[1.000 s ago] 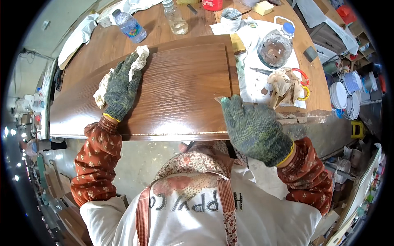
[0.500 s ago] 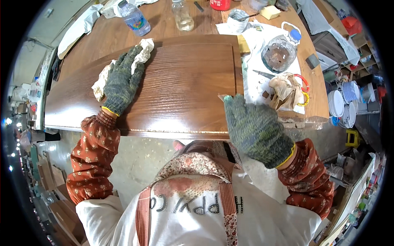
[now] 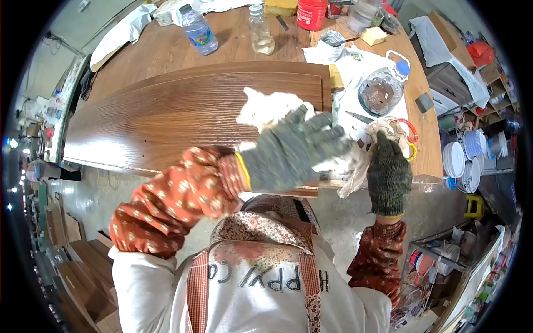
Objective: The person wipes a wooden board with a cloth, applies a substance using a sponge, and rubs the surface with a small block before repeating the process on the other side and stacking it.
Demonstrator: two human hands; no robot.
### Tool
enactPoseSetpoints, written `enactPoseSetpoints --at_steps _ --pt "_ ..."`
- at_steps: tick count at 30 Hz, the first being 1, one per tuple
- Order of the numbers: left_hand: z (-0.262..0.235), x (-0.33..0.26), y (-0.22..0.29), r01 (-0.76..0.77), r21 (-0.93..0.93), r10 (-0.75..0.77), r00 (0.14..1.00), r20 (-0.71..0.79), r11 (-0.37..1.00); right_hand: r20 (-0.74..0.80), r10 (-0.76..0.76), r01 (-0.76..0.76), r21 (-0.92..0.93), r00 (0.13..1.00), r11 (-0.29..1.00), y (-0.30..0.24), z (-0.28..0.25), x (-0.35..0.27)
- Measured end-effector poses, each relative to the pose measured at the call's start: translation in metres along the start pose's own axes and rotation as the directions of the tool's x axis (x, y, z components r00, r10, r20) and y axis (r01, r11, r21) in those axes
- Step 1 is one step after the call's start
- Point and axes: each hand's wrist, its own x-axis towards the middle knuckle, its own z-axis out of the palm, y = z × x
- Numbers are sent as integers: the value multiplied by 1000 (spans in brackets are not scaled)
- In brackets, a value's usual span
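While gloved, hands [image 3: 338,158] on rag [image 3: 269,108]

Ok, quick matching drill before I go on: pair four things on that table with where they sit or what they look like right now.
Things:
1. white rag
2. red can
3. wooden panel
4. blue-capped jug

Descriptions:
A. lying flat, dark brown grain
B. at the table's far edge
C. on white paper at the right
D. under the left hand

Pairs: 1-D, 2-B, 3-A, 4-C
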Motion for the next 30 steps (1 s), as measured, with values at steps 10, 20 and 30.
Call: enactPoseSetpoints --at_steps 10,20,30 --pt "-16 -32 -95 733 -52 -722 678 134 678 -145 20 4 166 989 986 5 19 6" --pt "-35 -110 -99 644 -99 -649 760 -30 759 -274 -295 303 -12 916 953 4 39 67" --pt "-87 -179 -109 953 29 -952 304 -28 303 -3 -233 189 590 973 785 -66 14 159"
